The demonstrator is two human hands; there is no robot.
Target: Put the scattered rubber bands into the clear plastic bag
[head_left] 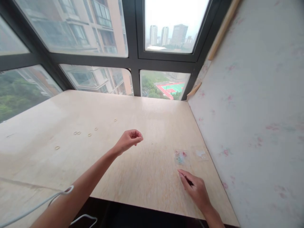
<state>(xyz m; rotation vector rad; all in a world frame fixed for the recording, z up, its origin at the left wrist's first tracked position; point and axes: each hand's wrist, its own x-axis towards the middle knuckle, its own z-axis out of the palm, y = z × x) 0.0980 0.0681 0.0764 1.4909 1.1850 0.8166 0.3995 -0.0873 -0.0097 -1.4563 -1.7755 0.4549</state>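
Observation:
My left hand (130, 139) is held over the middle of the table, thumb and fingertips pinched together. Something tiny may be between the tips, too small to make out. To the right, near the front edge, my right hand (193, 186) is also closed in a pinch; whatever it grips, if anything, cannot be seen. Just beyond it lies a small clear bag (180, 157) with little pink, red and green pieces. Left of my left hand, several thin yellowish rings (89, 135) are scattered, one ring (115, 120) farther back and another ring (57, 148) nearer the left.
A second clear packet (201, 154) with something white in it lies by the flowered wall (251, 120). The pale tabletop (147, 177) reaches back to dark-framed windows (134, 60). A white cable (35, 209) loops beside my left forearm.

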